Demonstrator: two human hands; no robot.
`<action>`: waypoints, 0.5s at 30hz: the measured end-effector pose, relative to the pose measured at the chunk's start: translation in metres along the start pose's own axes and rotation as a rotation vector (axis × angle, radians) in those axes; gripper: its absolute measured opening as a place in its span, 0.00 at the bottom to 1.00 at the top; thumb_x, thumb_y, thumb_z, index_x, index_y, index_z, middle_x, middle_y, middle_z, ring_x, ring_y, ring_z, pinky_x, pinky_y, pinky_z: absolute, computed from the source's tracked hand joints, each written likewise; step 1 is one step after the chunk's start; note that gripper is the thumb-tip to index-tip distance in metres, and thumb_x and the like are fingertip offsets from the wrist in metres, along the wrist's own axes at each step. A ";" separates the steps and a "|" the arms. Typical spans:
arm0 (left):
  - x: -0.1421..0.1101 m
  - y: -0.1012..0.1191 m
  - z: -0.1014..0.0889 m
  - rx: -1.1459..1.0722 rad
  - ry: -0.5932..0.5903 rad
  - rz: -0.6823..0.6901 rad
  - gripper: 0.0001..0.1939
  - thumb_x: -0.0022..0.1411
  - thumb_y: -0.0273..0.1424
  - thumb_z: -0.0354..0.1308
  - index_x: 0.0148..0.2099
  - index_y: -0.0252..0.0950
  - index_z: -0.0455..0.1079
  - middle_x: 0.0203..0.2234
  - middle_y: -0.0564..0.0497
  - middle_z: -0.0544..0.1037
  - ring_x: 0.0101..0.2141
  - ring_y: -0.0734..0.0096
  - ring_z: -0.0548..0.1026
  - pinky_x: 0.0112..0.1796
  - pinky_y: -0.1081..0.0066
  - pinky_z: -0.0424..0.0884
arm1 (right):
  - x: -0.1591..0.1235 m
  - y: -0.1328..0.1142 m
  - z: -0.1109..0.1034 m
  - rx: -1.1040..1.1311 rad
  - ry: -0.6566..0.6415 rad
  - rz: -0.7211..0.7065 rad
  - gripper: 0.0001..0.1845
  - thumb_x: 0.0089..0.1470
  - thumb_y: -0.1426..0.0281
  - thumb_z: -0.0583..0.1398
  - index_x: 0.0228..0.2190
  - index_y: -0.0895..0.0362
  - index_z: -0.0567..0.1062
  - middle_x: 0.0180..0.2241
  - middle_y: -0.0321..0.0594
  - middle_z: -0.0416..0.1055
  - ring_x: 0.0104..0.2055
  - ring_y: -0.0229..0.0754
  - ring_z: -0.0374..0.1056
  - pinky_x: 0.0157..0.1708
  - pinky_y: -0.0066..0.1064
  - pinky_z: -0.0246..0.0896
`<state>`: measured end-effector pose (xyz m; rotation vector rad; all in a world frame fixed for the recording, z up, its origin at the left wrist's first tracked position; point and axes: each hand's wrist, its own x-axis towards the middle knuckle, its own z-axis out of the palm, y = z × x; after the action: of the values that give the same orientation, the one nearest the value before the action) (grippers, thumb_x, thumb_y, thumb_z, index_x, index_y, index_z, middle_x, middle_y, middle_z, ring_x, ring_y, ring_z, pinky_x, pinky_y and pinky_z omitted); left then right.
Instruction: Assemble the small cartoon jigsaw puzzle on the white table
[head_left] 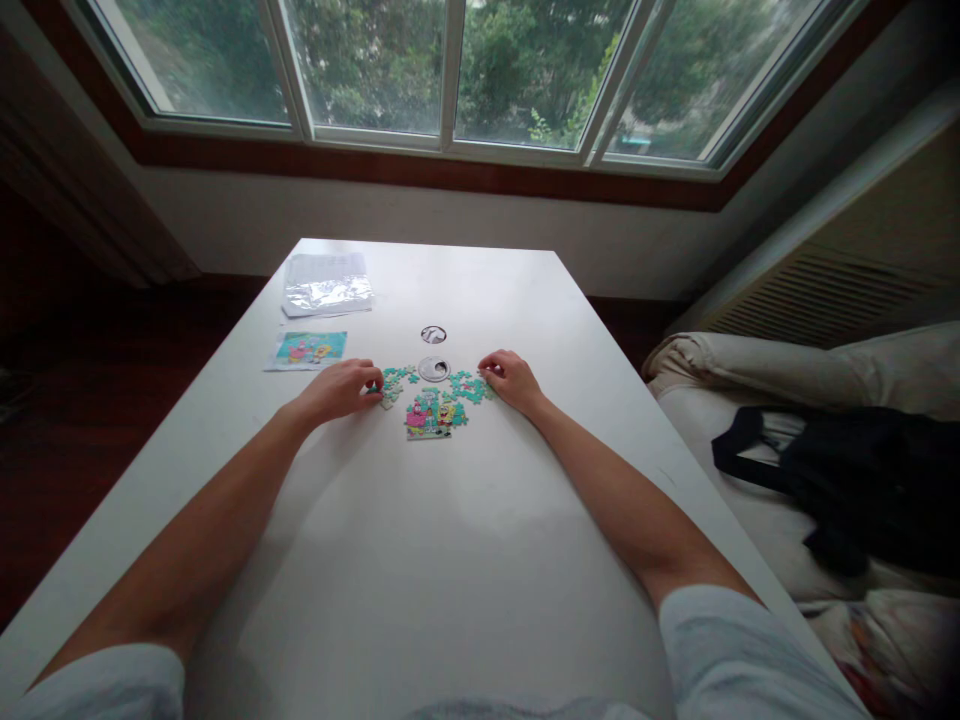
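Note:
A small, partly joined jigsaw puzzle point(430, 415) with cartoon figures lies in the middle of the white table point(450, 560). Several loose teal pieces point(395, 380) are scattered just behind it. My left hand point(341, 388) rests on the table left of the puzzle, its fingers curled onto a loose piece at the edge of the scatter. To the right of the puzzle, my right hand point(510, 378) has its fingertips pinched on teal pieces point(471, 386).
A printed reference picture point(307, 349) lies at the left, with a clear plastic bag point(327, 285) behind it. Two round cable holes point(433, 351) sit mid-table. A black bag point(862, 475) lies on the cushioned seat to the right. Windows run along the far wall.

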<state>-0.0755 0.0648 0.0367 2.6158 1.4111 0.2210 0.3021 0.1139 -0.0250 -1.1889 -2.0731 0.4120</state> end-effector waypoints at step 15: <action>-0.001 0.026 0.000 0.132 0.016 -0.037 0.10 0.67 0.34 0.55 0.43 0.42 0.78 0.41 0.47 0.79 0.43 0.60 0.75 0.43 0.67 0.68 | -0.002 -0.004 0.000 0.034 0.008 -0.011 0.05 0.59 0.68 0.62 0.34 0.54 0.79 0.35 0.41 0.74 0.40 0.44 0.67 0.41 0.35 0.63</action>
<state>-0.0548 0.0500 0.0424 2.6949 1.5279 0.1490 0.2999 0.1103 -0.0234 -1.1566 -2.0567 0.4347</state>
